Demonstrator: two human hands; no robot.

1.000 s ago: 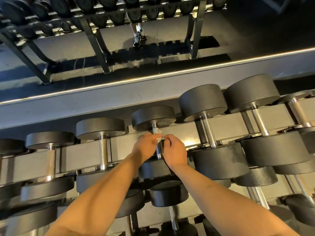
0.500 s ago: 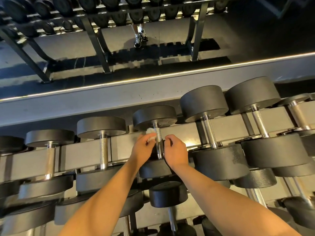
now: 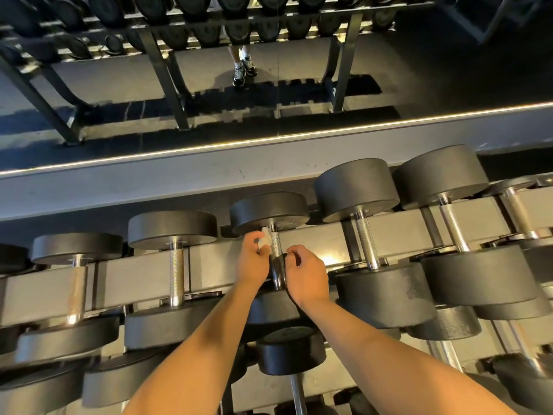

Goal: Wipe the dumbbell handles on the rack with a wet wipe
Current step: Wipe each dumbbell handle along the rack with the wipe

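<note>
Left hand [image 3: 253,260] pinched wet wipe [image 3: 264,241] at left side of middle dumbbell handle [image 3: 276,259], near its far end. Right hand [image 3: 305,274] just right of handle, fingers loosely curled, nothing visibly held.

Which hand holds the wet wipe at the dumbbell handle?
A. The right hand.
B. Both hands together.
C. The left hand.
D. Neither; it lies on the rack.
C: the white wet wipe sits pinched in the left hand beside the dumbbell handle, while the right hand on the other side shows no wipe.
</note>
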